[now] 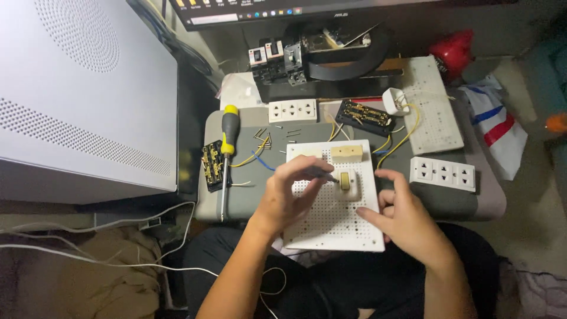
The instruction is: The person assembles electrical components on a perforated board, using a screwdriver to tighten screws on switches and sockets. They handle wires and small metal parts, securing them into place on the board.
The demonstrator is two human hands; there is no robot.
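Note:
A white perforated board (336,227) lies in front of me on a grey pad. On it sit a small white switch block with a brass middle (346,184) and a cream block (346,153) behind it. My left hand (289,195) pinches a thin dark tool (322,174) whose tip points at the switch block. My right hand (401,215) grips the board's right edge, thumb on top beside the switch block.
A yellow-and-black screwdriver (226,153) and a black terminal block (211,165) lie at the left. White socket strips (292,110) (443,173), another black block with yellow wires (365,116), loose screws (266,139), a second perforated board (434,106) and breakers (277,59) surround the work. A white computer case (82,94) stands left.

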